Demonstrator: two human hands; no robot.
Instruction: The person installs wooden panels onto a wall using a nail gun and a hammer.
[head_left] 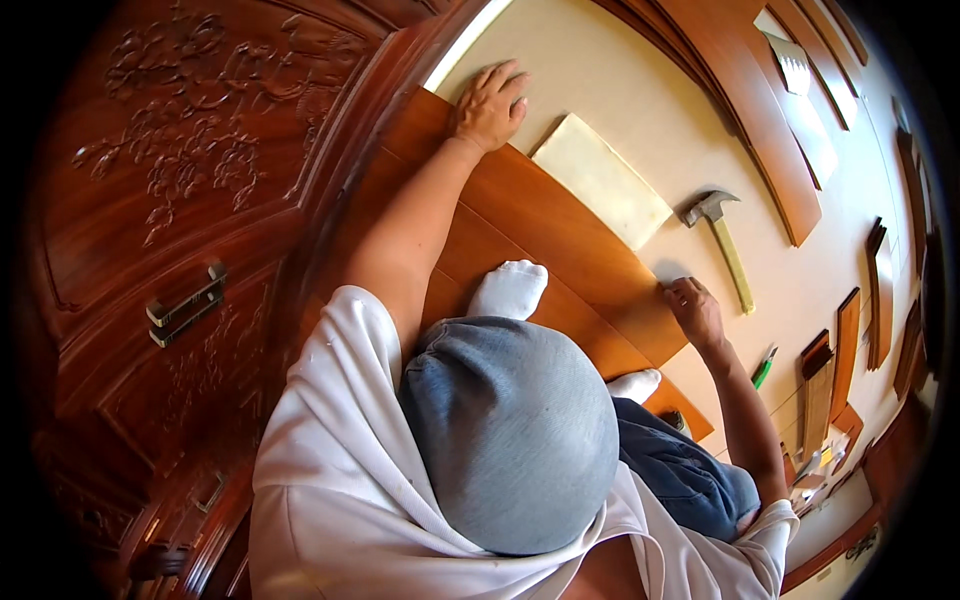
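Observation:
A long reddish-brown floor plank lies along the far edge of the laid wooden flooring, in front of my feet. My left hand rests near its left end by the door frame, fingers stretched over the far edge onto the pale underlay. At the plank's right end, my right hand has its fingers curled down at the far edge; the fingertips are partly hidden. A pale flat rectangular block lies against the plank between my hands. Beyond my right hand is a claw hammer with a yellowish handle.
A carved dark-red door with a metal handle stands at the left. Loose planks lie at the far right, several more along the right side. A green-handled cutter lies right of my right arm. My white-socked feet stand on the flooring.

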